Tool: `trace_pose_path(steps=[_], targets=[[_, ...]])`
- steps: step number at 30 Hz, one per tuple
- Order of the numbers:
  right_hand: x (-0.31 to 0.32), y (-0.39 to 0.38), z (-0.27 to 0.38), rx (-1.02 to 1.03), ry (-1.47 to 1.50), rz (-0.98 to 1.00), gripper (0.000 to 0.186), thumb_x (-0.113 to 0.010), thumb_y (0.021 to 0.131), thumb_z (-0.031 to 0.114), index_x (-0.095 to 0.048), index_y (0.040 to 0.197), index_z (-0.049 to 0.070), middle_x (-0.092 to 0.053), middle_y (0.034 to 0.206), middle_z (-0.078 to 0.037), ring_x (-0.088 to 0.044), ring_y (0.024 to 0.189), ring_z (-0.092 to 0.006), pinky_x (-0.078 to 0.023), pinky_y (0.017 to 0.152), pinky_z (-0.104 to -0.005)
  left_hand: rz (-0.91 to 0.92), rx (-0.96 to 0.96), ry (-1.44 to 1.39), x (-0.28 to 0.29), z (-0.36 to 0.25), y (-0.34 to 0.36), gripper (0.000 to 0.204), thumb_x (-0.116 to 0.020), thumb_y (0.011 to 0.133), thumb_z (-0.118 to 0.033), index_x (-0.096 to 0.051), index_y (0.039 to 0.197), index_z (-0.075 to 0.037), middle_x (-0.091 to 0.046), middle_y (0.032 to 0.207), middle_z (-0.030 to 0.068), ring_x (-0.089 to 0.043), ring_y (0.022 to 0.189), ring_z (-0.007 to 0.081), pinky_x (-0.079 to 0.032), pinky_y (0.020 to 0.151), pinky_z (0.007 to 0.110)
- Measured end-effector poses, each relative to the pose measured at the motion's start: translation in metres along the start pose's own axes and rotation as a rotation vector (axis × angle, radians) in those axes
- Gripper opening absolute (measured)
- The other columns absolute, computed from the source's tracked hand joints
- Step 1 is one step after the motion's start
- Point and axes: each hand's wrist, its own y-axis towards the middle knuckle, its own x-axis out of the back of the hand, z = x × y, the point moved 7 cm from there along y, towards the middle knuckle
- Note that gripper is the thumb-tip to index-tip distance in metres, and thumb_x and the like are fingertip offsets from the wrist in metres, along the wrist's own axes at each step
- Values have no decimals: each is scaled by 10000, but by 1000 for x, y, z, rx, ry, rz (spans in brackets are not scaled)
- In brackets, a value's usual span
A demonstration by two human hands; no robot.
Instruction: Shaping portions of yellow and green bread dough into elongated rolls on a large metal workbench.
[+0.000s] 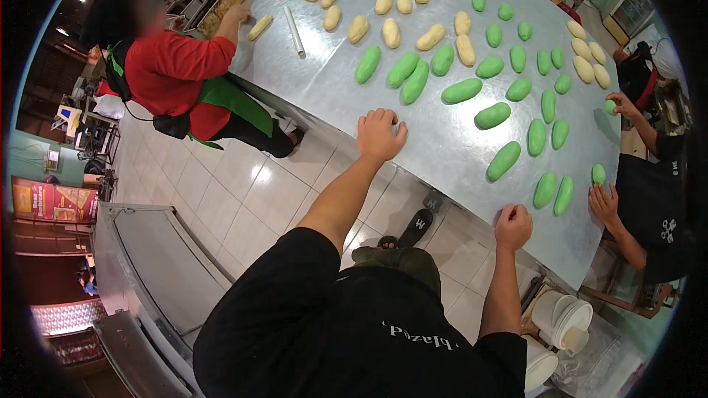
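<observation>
My left hand (381,135) rests at the near edge of a steel table (317,88), its fingers curled in and the thumb standing a little apart. Nothing shows in it. Farther right along the same edge, my right hand (513,228) is closed in a loose fist, with nothing visible inside. Nearest to my left hand lies a long green dough piece (415,82). Another green dough piece (504,161) lies beyond my right hand. Several more green ones are spread over the table's right half. Pale yellow dough pieces (391,32) cover the far side.
A person in red (177,74) stands at the left, a hand by a yellow dough piece, near a white rod (293,31) and baking tins (225,7). At the right, another person in black (649,206) handles green dough with both hands. White buckets (562,317) stand below the table.
</observation>
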Motion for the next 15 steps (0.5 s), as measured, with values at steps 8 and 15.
trace_pose_path(steps=[8,15], targets=[[-1,0,0,-6,3,13,223,-611,862,184,-525,683,83,-567,674,-97,-555,684,-330,-428,638,-464,31,14,4,0,1,0,178,-671,790,-286,-612,827,-122,-602,851,51,-562,868,263,-387,775,410],[2,0,5,-10,7,9,248,-608,869,196,-522,665,84,-568,669,-94,-550,675,-328,-425,636,-460,37,12,22,1,3,0,178,-669,792,-291,-609,824,-126,-594,855,49,-557,883,261,-388,779,412]])
